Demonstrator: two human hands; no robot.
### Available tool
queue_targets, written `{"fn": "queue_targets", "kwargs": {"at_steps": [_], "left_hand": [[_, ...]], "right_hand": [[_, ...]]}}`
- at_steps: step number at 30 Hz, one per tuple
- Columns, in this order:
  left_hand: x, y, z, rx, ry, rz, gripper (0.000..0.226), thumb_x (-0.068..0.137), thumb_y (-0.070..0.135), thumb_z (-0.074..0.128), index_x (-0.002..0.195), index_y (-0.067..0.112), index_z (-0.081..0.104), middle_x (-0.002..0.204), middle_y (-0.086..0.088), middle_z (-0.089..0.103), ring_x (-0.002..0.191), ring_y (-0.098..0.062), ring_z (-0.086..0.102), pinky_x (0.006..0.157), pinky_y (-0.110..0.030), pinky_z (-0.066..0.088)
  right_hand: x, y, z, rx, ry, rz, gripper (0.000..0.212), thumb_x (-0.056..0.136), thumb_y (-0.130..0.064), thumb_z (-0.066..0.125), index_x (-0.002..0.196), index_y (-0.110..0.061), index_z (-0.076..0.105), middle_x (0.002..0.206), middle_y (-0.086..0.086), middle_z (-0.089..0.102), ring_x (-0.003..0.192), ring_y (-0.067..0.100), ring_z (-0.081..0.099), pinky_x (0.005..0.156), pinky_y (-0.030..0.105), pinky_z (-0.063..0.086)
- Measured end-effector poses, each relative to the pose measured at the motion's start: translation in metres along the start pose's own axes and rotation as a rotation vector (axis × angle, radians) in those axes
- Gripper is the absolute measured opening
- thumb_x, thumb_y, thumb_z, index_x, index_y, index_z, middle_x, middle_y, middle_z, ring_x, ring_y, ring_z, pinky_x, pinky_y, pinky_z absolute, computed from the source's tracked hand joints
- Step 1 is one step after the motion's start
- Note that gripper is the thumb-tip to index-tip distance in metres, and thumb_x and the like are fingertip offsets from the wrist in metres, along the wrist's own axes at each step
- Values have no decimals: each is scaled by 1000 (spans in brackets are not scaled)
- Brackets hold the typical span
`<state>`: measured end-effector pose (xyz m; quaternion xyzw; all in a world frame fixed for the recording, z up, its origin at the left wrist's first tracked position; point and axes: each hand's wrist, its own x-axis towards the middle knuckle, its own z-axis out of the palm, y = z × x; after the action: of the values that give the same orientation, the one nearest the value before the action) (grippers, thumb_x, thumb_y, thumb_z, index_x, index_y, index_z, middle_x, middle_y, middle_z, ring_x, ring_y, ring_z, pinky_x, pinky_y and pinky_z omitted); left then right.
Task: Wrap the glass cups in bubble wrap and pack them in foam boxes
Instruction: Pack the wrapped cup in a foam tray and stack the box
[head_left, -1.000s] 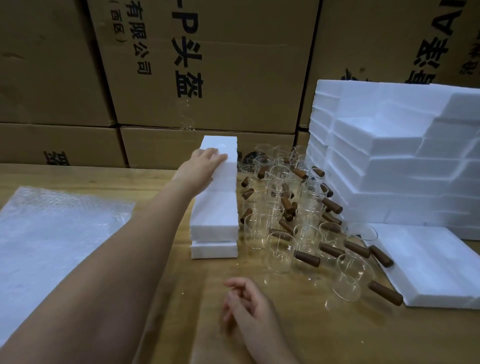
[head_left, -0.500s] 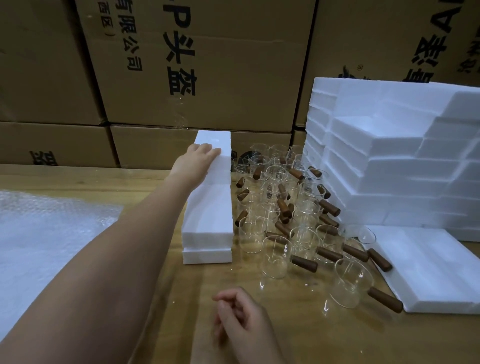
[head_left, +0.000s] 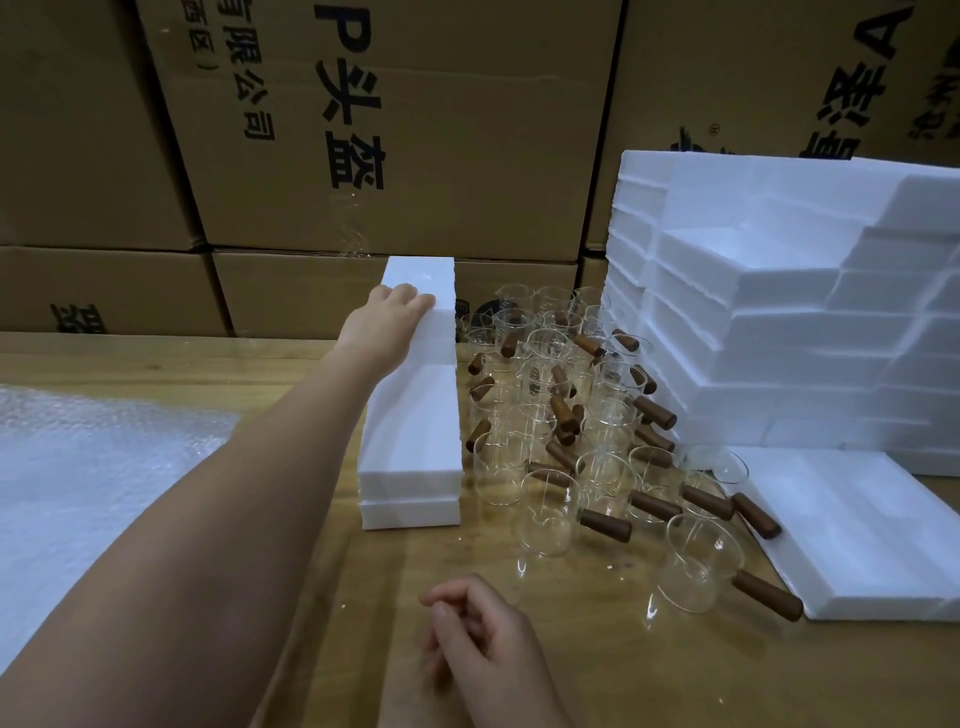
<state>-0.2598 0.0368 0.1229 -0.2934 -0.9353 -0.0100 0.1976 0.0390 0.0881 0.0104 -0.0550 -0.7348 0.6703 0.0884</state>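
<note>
I am draping my left hand (head_left: 387, 325) over the long white foam box (head_left: 415, 431) at its far end, probably to draw it closer; whether it is gripping, I cannot tell. My right hand (head_left: 483, 639) is idling loosely curled, empty. Clear brown-handled glass cups (head_left: 550, 415) are crowding mid-bench, just right of the box.

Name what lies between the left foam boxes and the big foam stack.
The glass cups, crowded together, fill that gap; the head view shows it.
</note>
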Motion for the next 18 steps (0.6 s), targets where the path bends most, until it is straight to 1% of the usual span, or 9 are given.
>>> {"fn": "queue_targets", "kwargs": {"at_steps": [2,4,9,14,16,17,18], "left_hand": [[-2,0,0,0,14,-3,63,86,-11,45,141,19,35,143,-8,37,127,-30,33,63,-33,42],[-4,-1,-1,0,25,4,61,87,-10,46,140,19,36,144,-6,38,127,-30,32,64,-33,44],[-2,0,-5,-14,48,24,60,88,-9,49,140,20,40,144,-5,42,126,-30,34,65,-33,45],[0,-4,-1,-28,48,4,59,90,-8,46,142,20,38,146,-4,40,128,-29,33,69,-34,46],[1,-5,1,-41,22,11,64,90,-9,42,146,20,33,152,-3,34,135,-30,28,78,-38,49],[0,-4,1,-37,0,13,67,90,-9,41,148,21,28,155,-3,28,140,-30,23,87,-41,48],[-2,-3,1,-29,-17,12,70,91,-7,42,151,22,23,159,-2,21,144,-29,17,100,-44,42]], "right_hand": [[0,1,0,-4,4,8,19,93,-4,53,85,-18,63,61,-4,61,55,12,59,58,22,46],[0,1,0,-18,1,9,20,93,-4,52,85,-19,63,61,-3,62,56,12,60,60,22,46],[-1,1,-1,-23,-4,6,19,93,-6,52,85,-20,63,62,-4,61,57,10,60,60,19,47],[0,3,-1,-19,-8,7,19,93,-7,52,85,-20,63,61,-4,62,57,10,60,61,22,47],[1,4,-1,-15,-9,8,18,93,-8,52,85,-20,63,61,-4,62,58,11,60,62,23,46],[1,5,-1,-11,-10,7,18,94,-8,52,86,-19,63,61,-4,62,58,11,60,62,23,46],[1,5,-2,-7,-12,6,18,94,-7,52,86,-19,63,61,-5,62,58,11,60,61,22,47]]}}
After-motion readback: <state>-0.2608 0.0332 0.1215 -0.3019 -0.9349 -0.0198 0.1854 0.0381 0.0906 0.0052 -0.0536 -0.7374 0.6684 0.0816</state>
